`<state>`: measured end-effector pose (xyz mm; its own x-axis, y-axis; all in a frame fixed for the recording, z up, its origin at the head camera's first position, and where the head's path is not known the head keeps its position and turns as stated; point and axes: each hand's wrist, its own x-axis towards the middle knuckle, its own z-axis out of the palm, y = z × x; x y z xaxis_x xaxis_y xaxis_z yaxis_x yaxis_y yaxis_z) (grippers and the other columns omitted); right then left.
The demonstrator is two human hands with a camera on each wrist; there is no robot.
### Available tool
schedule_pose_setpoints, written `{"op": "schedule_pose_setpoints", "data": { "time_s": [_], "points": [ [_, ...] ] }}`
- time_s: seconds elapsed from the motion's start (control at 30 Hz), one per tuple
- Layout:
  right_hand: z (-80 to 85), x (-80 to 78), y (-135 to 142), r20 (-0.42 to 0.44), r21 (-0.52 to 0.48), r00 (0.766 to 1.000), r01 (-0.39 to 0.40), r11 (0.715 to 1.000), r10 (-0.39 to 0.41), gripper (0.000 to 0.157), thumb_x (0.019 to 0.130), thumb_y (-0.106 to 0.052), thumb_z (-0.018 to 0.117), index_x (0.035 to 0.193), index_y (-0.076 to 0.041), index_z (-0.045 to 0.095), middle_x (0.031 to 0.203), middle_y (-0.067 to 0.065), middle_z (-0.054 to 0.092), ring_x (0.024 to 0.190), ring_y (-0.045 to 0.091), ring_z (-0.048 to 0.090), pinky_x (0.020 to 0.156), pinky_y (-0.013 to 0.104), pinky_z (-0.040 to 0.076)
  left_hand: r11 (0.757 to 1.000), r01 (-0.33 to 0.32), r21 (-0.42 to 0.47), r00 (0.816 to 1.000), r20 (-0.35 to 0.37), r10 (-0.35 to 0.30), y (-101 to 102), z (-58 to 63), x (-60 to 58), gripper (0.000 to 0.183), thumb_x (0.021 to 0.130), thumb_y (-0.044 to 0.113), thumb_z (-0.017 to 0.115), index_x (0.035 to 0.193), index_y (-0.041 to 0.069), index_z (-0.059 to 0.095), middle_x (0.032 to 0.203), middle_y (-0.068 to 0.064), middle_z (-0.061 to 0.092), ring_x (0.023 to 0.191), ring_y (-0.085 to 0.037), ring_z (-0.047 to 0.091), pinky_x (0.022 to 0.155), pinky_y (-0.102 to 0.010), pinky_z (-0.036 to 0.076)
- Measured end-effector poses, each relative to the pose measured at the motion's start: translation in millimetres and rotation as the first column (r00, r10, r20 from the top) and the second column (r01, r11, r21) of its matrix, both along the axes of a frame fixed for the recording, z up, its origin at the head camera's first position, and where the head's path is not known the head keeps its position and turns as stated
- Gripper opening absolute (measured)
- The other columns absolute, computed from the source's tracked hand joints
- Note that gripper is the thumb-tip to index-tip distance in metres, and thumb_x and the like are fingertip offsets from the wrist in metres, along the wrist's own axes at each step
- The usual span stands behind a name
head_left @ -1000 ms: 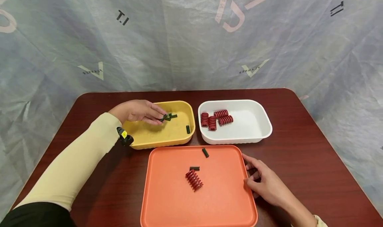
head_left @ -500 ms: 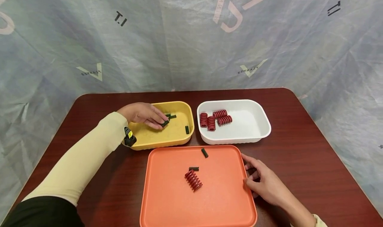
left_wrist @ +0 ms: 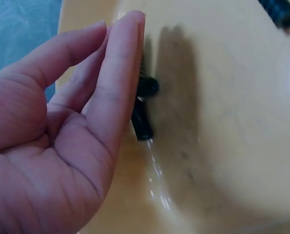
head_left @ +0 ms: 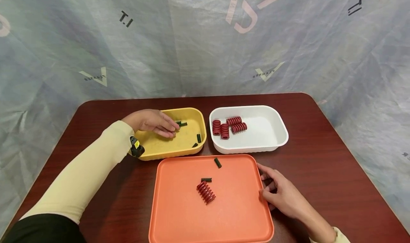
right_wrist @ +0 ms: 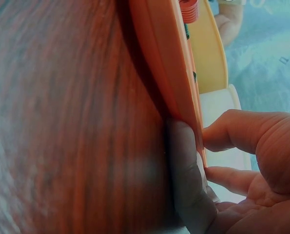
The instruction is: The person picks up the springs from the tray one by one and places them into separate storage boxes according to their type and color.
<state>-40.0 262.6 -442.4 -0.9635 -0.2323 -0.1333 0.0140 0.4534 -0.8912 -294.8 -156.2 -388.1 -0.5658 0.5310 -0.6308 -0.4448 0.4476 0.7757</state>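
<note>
My left hand (head_left: 157,123) hovers in the yellow bin (head_left: 163,150), its fingers extended and nothing held between them. Just beyond the fingertips lie small dark green springs (head_left: 183,124), partly hidden by the hand; the left wrist view shows some of these springs (left_wrist: 143,124) behind the fingers. Two more green springs (head_left: 199,138) rest near the bin's right end. My right hand (head_left: 283,191) grips the right edge of the orange tray (head_left: 237,211), thumb at the rim and a finger along the outer side. On the tray are one red spring (head_left: 206,192) and two green springs (head_left: 217,163).
Right of the yellow bin stands a white bin (head_left: 266,131) with several red springs (head_left: 225,131) at its left end. Both bins sit behind the tray on a dark red wooden table (head_left: 320,157). A grey sheet (head_left: 192,40) hangs behind the table.
My left hand moved toward the near side of the yellow bin. A green spring by its fingertips has shifted to the bin's near right corner. The right hand keeps its grip on the tray.
</note>
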Motion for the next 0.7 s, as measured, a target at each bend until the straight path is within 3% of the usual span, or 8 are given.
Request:
{"op": "schedule_pose_setpoints", "data": {
  "time_s": [0.17, 0.37, 0.57, 0.7],
  "points": [
    [0.2, -0.4, -1, -0.008, 0.001, 1.0, -0.002, 1.0, 0.002, 0.076, 0.087, 0.011, 0.064, 0.157, -0.006, 0.04, 0.118, 0.021, 0.052, 0.078, 0.018, 0.061, 0.045, 0.039, 0.059, 0.998, 0.002, 0.055, 1.0, -0.014, -0.001, 3, 3.4, 6.7, 0.043, 0.101, -0.003, 0.062, 0.142, -0.014, 0.052, 0.124, -0.027, 0.068, 0.102, -0.028, 0.073, 0.099, -0.041, 0.056],
    [0.2, -1.8, -1, -0.019, -0.015, 1.0, -0.002, 1.0, 0.001, 0.076, 0.087, 0.011, 0.064, 0.157, -0.005, 0.039, 0.119, 0.02, 0.052, 0.078, 0.018, 0.062, 0.044, 0.038, 0.059, 0.995, 0.061, 0.076, 0.997, -0.055, -0.057, 13, 12.2, 15.6, 0.044, 0.102, -0.001, 0.062, 0.143, -0.013, 0.051, 0.131, -0.029, 0.064, 0.111, -0.032, 0.07, 0.101, -0.042, 0.055],
    [-0.1, -1.2, -1, -0.025, -0.02, 1.0, -0.001, 1.0, 0.0, 0.077, 0.087, 0.011, 0.066, 0.157, -0.004, 0.038, 0.12, 0.019, 0.052, 0.077, 0.017, 0.062, 0.044, 0.037, 0.058, 0.99, 0.086, 0.116, 0.993, -0.094, -0.075, 23, 25.7, 31.0, 0.044, 0.1, 0.0, 0.065, 0.141, -0.011, 0.054, 0.125, -0.027, 0.067, 0.106, -0.029, 0.072, 0.099, -0.043, 0.056],
    [0.1, -1.0, -1, -0.017, -0.014, 1.0, 0.002, 1.0, -0.002, 0.076, 0.088, 0.011, 0.065, 0.157, -0.005, 0.039, 0.12, 0.02, 0.052, 0.077, 0.017, 0.062, 0.045, 0.038, 0.059, 0.981, 0.135, 0.142, 0.985, -0.123, -0.118, 28, 32.1, 42.9, 0.045, 0.101, -0.001, 0.064, 0.142, -0.012, 0.052, 0.118, -0.022, 0.071, 0.099, -0.024, 0.073, 0.1, -0.045, 0.055]
  ]
}}
